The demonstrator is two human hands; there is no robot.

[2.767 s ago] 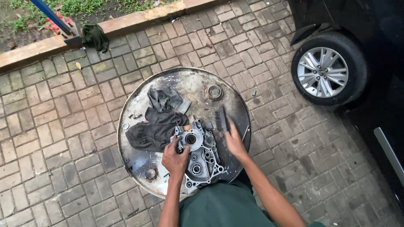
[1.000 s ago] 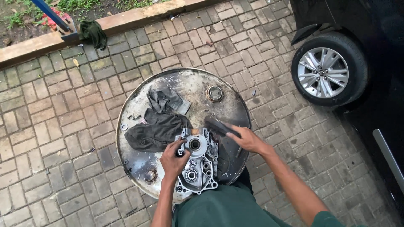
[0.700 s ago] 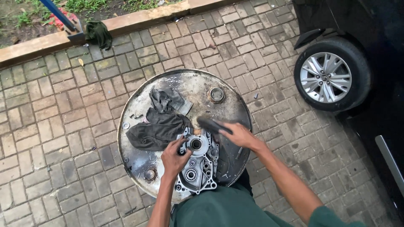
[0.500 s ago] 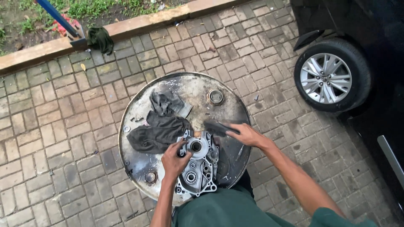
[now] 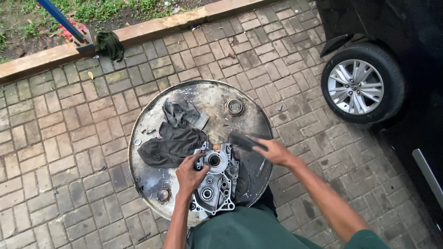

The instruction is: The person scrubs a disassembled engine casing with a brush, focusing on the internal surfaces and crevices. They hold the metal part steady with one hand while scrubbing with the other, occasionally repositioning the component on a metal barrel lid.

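Your left hand (image 5: 190,173) grips the engine casing (image 5: 217,180) on the drum top (image 5: 212,99), while your right hand's (image 5: 275,151) fingers clasp a dark brush (image 5: 243,141).

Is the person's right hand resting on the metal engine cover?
No, the right hand is off to its side holding a dark brush, while the left hand grips the engine cover.

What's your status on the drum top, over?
Left hand gripping engine cover. Right hand holding dark brush above it. Dark rags alongside, clear.

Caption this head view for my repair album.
Left hand steadies an engine casing on a drum top; right hand holds a dark brush.
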